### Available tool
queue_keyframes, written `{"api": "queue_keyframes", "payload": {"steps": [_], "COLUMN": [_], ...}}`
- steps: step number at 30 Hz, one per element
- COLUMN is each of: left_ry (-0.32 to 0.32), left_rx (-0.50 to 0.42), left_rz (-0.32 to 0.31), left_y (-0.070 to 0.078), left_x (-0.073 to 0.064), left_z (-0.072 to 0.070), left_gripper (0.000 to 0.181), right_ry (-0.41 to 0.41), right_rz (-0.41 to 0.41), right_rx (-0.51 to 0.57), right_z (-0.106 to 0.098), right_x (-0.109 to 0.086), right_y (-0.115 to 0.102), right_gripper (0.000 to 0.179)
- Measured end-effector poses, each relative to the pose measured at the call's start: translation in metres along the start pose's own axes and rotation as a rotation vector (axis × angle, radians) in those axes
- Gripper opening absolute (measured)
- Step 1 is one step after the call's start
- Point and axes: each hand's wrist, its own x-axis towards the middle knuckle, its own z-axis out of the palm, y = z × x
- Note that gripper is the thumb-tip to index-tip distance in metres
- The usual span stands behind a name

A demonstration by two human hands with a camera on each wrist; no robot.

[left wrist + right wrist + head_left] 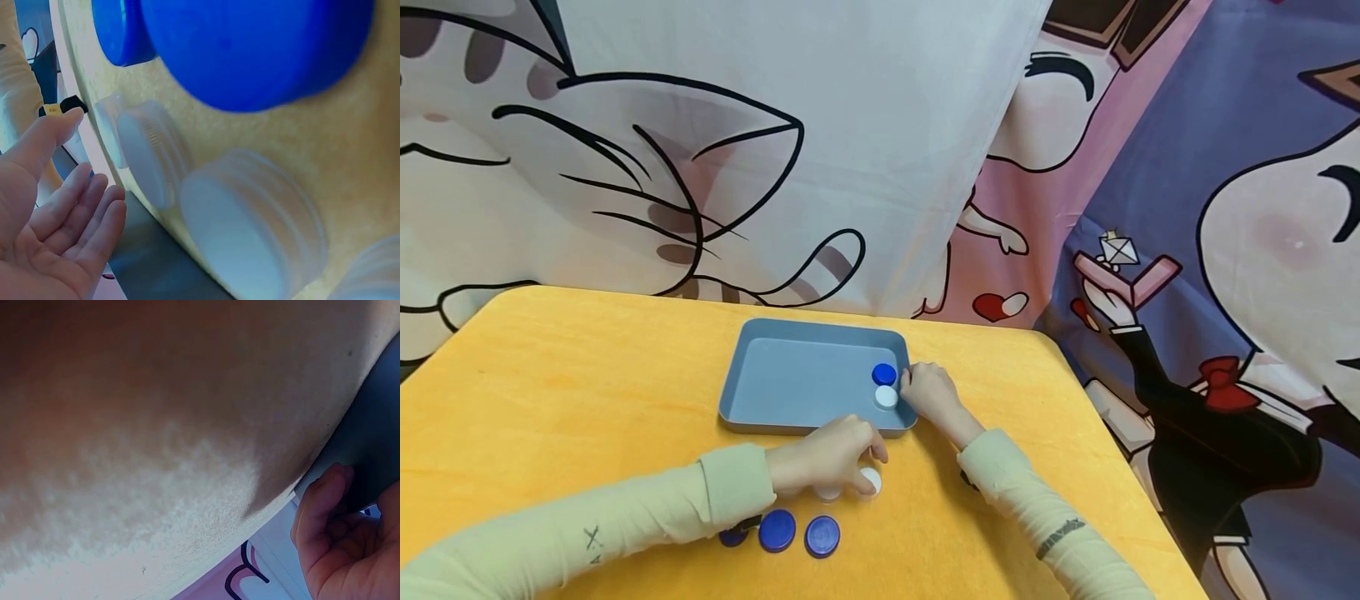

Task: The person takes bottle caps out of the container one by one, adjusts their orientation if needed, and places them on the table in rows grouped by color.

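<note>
My left hand hovers over the white bottle caps in front of the tray. In the left wrist view its thumb and fingers stand apart, with nothing between them. Other white caps are partly hidden under that hand in the head view. My right hand grips the right rim of the blue-grey tray, fingers curled at the tray's edge in the right wrist view. Inside the tray, near its right wall, a blue cap lies just behind a white cap.
Nearer the front of the yellow table lie blue caps, one partly covered by the left wrist strap. A cartoon-printed cloth hangs behind the table and along its right side.
</note>
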Motion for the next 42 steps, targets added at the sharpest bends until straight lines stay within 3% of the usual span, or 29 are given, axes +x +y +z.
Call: {"api": "queue_keyframes", "payload": {"steps": [19, 31, 38, 42], "left_ry": [0.044, 0.075, 0.133, 0.161], "left_rx": [-0.052, -0.011, 0.027, 0.051], "left_rz": [0.038, 0.047, 0.055, 0.029], "left_y": [0.001, -0.004, -0.005, -0.007], "left_x": [0.007, 0.02, 0.032, 0.042], "left_z": [-0.015, -0.028, -0.047, -0.06], "left_gripper": [0.022, 0.024, 0.023, 0.023], "right_ry": [-0.005, 0.002, 0.01, 0.013], "right_rz": [-0.004, -0.015, -0.024, -0.028], "right_rx": [0.024, 0.003, 0.004, 0.007], "right_z": [-0.001, 0.002, 0.001, 0.0], "right_x": [-0.001, 0.0, -0.001, -0.001], "right_y": [-0.001, 0.001, 0.001, 0.001], "right_gripper": [0.042, 0.042, 0.042, 0.043]}}
